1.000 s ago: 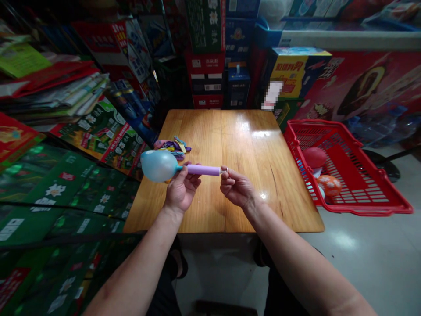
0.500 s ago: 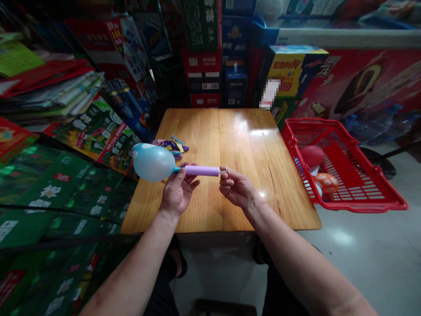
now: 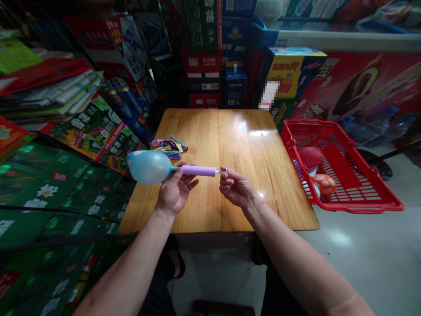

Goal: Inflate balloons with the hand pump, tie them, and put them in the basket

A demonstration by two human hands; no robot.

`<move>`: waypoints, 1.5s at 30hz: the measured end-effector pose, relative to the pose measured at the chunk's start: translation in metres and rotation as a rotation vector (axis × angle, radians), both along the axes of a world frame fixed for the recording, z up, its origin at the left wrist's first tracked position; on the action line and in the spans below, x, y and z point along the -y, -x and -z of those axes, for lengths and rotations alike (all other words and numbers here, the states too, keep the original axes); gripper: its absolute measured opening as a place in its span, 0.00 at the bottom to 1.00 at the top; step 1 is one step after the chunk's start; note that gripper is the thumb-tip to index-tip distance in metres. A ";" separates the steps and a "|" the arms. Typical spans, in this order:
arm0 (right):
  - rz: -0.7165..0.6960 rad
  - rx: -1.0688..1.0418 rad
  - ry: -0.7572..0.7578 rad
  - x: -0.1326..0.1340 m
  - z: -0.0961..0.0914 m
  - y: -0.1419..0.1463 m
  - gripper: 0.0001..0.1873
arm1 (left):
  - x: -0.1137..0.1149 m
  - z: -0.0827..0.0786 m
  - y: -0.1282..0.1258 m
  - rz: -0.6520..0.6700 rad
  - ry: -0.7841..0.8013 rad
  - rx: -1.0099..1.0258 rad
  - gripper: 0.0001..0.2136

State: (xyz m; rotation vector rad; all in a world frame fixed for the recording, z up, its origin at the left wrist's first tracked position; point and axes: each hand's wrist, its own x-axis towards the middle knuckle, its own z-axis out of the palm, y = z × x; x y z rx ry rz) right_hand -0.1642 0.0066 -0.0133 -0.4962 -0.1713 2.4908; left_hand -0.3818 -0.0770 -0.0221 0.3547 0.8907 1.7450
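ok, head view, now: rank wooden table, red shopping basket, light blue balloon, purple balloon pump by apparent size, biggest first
1. Wooden table
2. Red shopping basket
3. Light blue balloon
4. Purple balloon pump
No near ties.

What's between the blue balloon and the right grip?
In the head view, the purple balloon pump, held by the left grip, and its short pale rod.

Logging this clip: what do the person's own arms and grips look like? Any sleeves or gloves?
The left arm and right arm are bare as far as the picture shows: no sleeve, watch, bracelet or cable. The left grip and right grip are bare hands, without gloves.
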 end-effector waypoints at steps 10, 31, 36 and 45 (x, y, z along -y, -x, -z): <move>-0.049 0.013 0.004 0.001 0.005 0.006 0.05 | -0.003 0.004 0.000 0.004 0.025 0.029 0.12; -0.015 0.037 -0.026 0.000 -0.001 0.002 0.04 | 0.000 -0.001 0.005 -0.046 -0.016 -0.030 0.13; 0.045 0.023 -0.021 -0.006 -0.004 -0.005 0.03 | -0.001 -0.003 0.015 -0.122 -0.055 -0.043 0.12; -0.066 -0.004 -0.032 0.015 0.010 0.015 0.08 | 0.001 0.006 -0.007 -0.016 0.022 -0.016 0.12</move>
